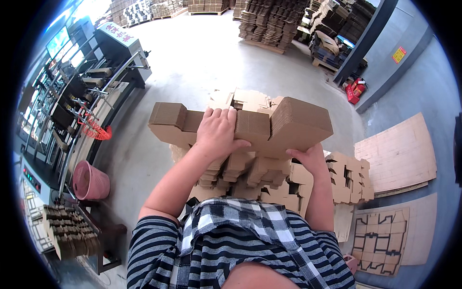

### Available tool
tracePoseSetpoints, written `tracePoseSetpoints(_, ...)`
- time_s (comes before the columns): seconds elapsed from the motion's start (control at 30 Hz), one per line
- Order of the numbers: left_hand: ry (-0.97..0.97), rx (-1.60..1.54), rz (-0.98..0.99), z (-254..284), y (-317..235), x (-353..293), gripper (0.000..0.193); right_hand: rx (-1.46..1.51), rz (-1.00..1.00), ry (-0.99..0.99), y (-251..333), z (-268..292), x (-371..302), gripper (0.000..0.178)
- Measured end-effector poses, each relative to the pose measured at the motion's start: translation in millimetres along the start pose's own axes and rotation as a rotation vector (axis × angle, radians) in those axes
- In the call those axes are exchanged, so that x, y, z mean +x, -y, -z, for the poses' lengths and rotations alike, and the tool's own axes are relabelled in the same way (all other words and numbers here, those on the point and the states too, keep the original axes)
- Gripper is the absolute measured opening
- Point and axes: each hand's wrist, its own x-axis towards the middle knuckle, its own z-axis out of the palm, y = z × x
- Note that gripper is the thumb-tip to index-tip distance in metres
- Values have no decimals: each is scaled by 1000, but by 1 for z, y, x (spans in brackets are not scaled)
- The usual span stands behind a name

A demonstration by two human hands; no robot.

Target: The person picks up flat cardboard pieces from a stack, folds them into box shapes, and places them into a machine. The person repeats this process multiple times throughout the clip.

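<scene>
A thick bundle of die-cut cardboard blanks point(298, 126) is in front of me, standing on edge with its notched side up. My left hand point(216, 131) is closed over its upper edge near the middle, fingers on top and thumb along the near face. Lower down at the right end, my right hand point(310, 158) grips the bundle, its thumb on the near face and its other fingers hidden. Beneath and behind lie more stacked cardboard blanks point(347, 178), partly covered by the bundle and my arms.
A long machine point(122, 41) with a coiled orange hose point(96, 130) runs along the left. Beside it stand a pink bin point(90, 179) and another blank stack point(70, 233). Large boards point(397, 154) lean at the right wall. Palletised cardboard point(272, 21) stands far off, near a dark post point(365, 43).
</scene>
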Motion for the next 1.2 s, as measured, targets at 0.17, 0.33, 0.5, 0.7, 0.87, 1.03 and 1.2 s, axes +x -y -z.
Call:
tracePoseSetpoints(0.17, -78, -18, -41, -4, 9, 1, 85, -98, 27, 60, 6, 3, 4, 51)
tracePoseSetpoints(0.33, -68, 2, -24, -6, 11, -2, 86, -193, 92, 49, 11, -1, 6, 49)
tracePoseSetpoints(0.5, 79, 45, 29, 0, -1, 4, 85, -165, 104, 53, -15, 1, 3, 47)
tracePoseSetpoints(0.7, 3, -20, -18, -6, 3, -1, 84, 71, 24, -9, -13, -5, 1, 49)
tracePoseSetpoints(0.87, -91, -5, -55, -18, 5, -1, 82, 47, 24, 9, -11, -2, 2, 50)
tracePoseSetpoints(1.03, -120, 17, -72, -19, 1, 0, 85, 87, -13, 2, -18, 2, 0, 48)
tracePoseSetpoints(1.2, -32, -5, -104, -14, 0, 3, 88, 81, -10, -28, -7, 0, -5, 46)
